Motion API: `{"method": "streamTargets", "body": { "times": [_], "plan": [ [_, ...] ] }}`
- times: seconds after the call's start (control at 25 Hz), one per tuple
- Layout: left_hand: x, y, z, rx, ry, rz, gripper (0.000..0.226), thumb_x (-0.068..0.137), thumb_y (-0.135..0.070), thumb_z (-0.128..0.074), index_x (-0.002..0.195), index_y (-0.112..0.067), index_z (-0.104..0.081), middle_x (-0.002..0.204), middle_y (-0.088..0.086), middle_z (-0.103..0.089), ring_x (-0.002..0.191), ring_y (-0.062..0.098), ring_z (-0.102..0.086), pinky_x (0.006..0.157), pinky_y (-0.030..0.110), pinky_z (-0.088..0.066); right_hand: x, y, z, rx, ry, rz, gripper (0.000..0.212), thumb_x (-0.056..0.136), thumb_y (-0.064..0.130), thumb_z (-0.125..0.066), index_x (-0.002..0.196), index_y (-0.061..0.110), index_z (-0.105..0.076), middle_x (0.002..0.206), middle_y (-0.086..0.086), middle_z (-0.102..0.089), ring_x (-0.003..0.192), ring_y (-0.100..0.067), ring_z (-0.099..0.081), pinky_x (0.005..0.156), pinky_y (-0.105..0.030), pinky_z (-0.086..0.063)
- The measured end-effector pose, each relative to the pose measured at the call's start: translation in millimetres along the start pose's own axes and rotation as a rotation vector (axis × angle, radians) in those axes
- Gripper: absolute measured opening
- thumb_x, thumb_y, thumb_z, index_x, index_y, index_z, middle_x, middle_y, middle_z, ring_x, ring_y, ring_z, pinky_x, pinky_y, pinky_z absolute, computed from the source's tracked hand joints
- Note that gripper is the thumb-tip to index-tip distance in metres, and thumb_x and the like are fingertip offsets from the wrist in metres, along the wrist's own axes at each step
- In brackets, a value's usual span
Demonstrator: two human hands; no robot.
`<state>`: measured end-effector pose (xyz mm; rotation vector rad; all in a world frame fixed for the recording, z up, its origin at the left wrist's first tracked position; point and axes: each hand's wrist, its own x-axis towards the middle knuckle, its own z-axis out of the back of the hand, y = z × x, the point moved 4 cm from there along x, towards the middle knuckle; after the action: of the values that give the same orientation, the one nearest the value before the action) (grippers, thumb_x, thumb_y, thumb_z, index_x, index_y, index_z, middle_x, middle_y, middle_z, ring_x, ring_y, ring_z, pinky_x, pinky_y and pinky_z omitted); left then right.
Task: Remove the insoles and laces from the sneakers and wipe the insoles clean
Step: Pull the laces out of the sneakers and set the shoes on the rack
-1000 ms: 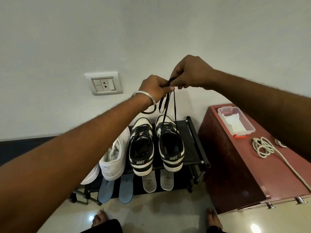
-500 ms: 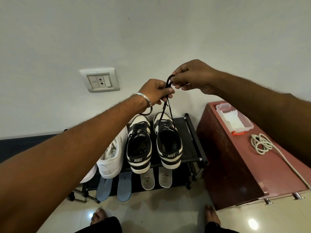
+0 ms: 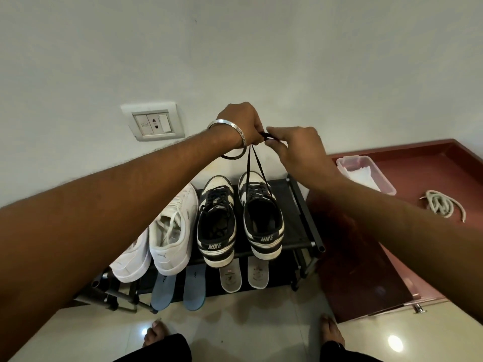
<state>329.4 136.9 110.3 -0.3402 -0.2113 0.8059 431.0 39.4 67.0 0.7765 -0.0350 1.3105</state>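
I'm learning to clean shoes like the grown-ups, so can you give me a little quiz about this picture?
1. True or false: the left hand grips the black lace.
2. How many insoles stand under the shoe rack? A) two B) four C) six
3. Fill in: the lace runs down to the ____ of the two black-and-white sneakers.

Key:
1. True; the right hand pinches it too.
2. B: two blue insoles and two grey insoles.
3. Right one, the right black-and-white sneaker.
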Motion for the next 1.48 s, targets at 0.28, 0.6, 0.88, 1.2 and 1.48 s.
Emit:
{"method": "streamTargets", "body": {
  "times": [0.28,0.6,0.88,1.2,1.48],
  "plan": [
    [3.4,-19.8,1.1,0.063,0.02,0.018,0.014,0.08,-0.02,-0.074,0.094,-0.02,-0.074,0.07,-0.007,-0.064,0.08,0.016,-0.067,0.075,0.028,-0.053,-16.3,-0.8,-32.9,0.341,-0.067,-0.249,0.016,0.084,0.024,-0.074,0.1,0.022,-0.076,0.069,0.002,-0.068,0.068,-0.015,-0.062,0.069,-0.031,-0.051],
    [1.0,-3.0,-4.6,-0.302,0.097,0.298,0.015,0.08,-0.009,-0.073,0.093,-0.003,-0.074,0.087,0.014,-0.074,0.08,0.025,-0.072,0.084,0.038,-0.059,-11.6,-4.1,-46.8,0.649,-0.032,-0.337,0.009,0.083,0.015,-0.078,0.092,0.015,-0.078,0.081,0.005,-0.076,0.077,-0.002,-0.068,0.084,-0.027,-0.056],
    [-26.3,13.2,-20.1,-0.626,0.159,0.428,0.008,0.085,-0.001,-0.069,0.081,-0.001,-0.062,0.078,0.017,-0.067,0.053,0.018,-0.064,0.061,0.026,-0.057,1.4,-12.3,-27.5,0.33,0.349,-0.229,0.011,0.084,0.019,-0.076,0.095,0.016,-0.08,0.079,-0.01,-0.073,0.07,-0.017,-0.065,0.076,-0.031,-0.054],
    [-46.2,29.0,-52.7,-0.402,0.019,0.135,0.016,0.079,-0.026,-0.079,0.094,-0.022,-0.077,0.086,-0.005,-0.074,0.088,0.012,-0.069,0.077,0.024,-0.052,-10.0,-14.3,-20.8,0.414,0.416,-0.594,0.008,0.087,0.01,-0.072,0.088,0.002,-0.074,0.079,-0.012,-0.073,0.064,-0.017,-0.068,0.055,-0.025,-0.053],
    [-65.1,8.3,-93.8,-0.313,-0.16,0.044,0.05,0.07,-0.042,-0.082,0.112,-0.024,-0.064,0.1,-0.005,-0.072,0.094,0.015,-0.066,0.082,0.034,-0.054,-16.4,-15.0,-26.8,0.654,0.141,-0.894,0.012,0.076,0.006,-0.081,0.083,0.001,-0.073,0.08,-0.013,-0.075,0.075,-0.026,-0.074,0.057,-0.032,-0.056]
  ]
}}
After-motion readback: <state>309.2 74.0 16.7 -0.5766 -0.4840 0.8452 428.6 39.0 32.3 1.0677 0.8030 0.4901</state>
